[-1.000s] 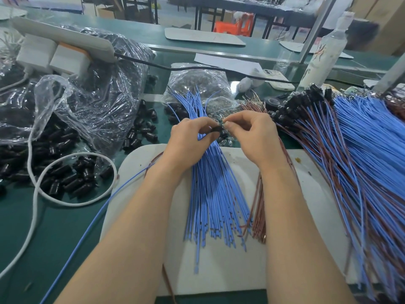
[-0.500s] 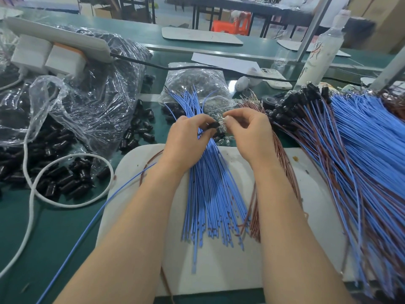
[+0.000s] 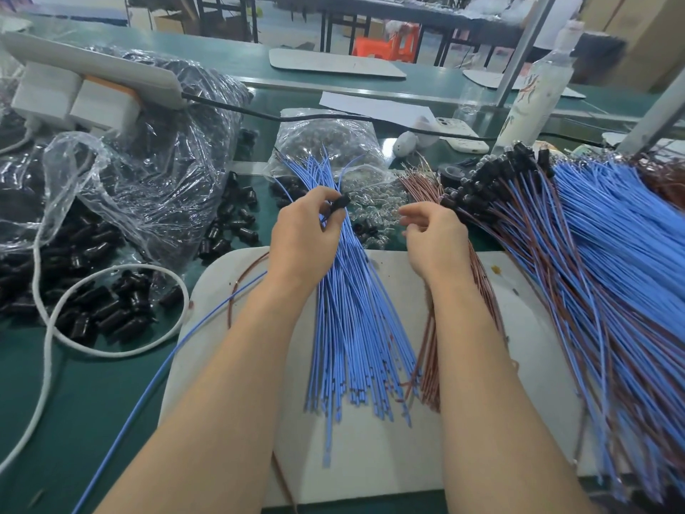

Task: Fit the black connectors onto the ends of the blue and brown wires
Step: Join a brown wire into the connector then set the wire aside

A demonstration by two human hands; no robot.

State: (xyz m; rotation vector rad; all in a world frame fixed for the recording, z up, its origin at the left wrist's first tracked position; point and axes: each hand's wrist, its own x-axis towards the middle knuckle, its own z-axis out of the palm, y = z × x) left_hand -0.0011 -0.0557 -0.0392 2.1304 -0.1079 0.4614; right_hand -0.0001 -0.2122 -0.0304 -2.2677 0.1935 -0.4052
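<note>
Across the white board many blue wires and brown wires still lie uncapped, at its far edge our left hand pinches a black connector, our right hand is apart and empty, and right of it lies a capped bundle.

Half the action is out of sight here

The left hand covers most of the black connector, so there's no telling where a wire enters it. The right hand curls its fingertips away from us, and whether they pinch anything is unclear. The blue wires vanish under the left palm, the finished bundle runs off the right edge, and the white bottle at the back is blurred.
</note>
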